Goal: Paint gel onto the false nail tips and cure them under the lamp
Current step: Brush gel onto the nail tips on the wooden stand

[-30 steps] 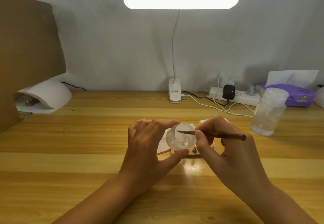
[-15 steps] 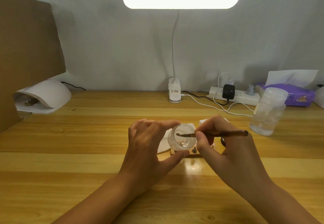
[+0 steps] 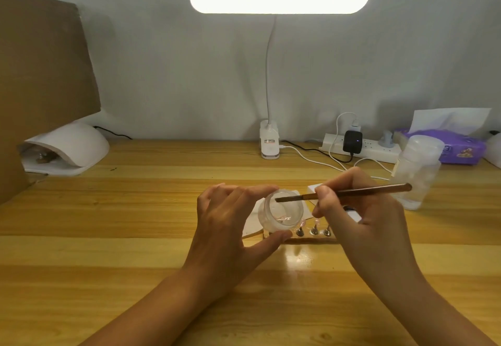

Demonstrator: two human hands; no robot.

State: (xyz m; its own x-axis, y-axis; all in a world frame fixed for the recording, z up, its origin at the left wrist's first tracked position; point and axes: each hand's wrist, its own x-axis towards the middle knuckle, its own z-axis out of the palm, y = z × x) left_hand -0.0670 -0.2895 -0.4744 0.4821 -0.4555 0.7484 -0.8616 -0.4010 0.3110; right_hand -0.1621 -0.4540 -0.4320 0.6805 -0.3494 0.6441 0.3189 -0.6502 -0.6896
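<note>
My left hand (image 3: 227, 223) grips a small clear gel jar (image 3: 280, 211), tilted with its mouth toward me, just above the table. A thin brown brush (image 3: 349, 191) is pinched in my right hand (image 3: 360, 210), and its tip lies across the jar's rim. Below the jar, false nail tips on small metal stands (image 3: 314, 229) sit on a wooden strip; part of the row is hidden behind the jar and my right hand. The white curing lamp (image 3: 70, 146) stands at the far left of the table with something on a stand inside it.
A clear plastic bottle (image 3: 417, 169) stands right of my hand. A power strip (image 3: 379, 153), cables and a purple tissue pack (image 3: 461, 148) line the back right. The desk lamp's clip base (image 3: 269, 142) is at back centre. A cardboard panel (image 3: 40, 74) blocks the left side.
The brush tip has lifted slightly from inside the jar toward its rim, and my right hand has shifted a little to the right, uncovering more nail stands. The left hand has kept its hold.
</note>
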